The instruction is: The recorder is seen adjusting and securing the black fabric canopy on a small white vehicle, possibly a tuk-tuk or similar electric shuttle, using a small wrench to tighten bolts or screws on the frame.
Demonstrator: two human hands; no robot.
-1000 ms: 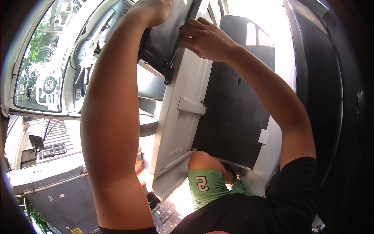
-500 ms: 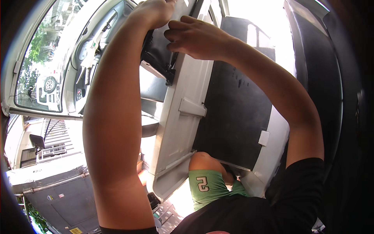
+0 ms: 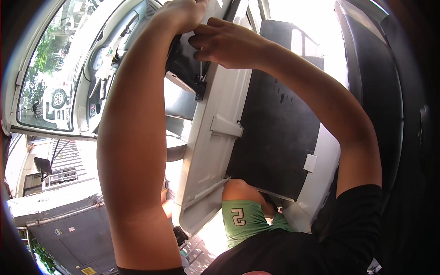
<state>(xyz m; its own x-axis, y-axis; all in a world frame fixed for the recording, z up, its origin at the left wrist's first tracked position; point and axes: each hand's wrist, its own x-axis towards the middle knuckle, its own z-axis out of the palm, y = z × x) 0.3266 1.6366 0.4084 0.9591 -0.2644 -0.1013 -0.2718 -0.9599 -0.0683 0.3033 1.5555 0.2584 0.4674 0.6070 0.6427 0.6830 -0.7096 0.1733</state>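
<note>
Both my arms reach up to a black smooth-faced part (image 3: 182, 63) inside a vehicle cabin, at the top middle. My left hand (image 3: 184, 16) is closed at its upper edge, partly cut off by the frame; what its fingers hold is hidden. Just right of it and lower, my right hand (image 3: 229, 44) has its fingers curled inward against the black part, and I cannot make out anything between them. Below the hands, a black metal bracket (image 3: 200, 90) joins the part beside a white ribbed panel (image 3: 208, 151).
A large black panel (image 3: 279, 119) stands right of the white panel, and a dark padded piece (image 3: 376, 68) lines the far right. The windscreen (image 3: 52, 68) and dashboard (image 3: 98, 59) are at upper left. A grey box (image 3: 73, 238) stands outside, lower left. My bent leg in green shorts (image 3: 245, 220) is below.
My right hand has shifted slightly to the left, closer to my left hand. My left hand stays almost in place, and the black part looks unmoved.
</note>
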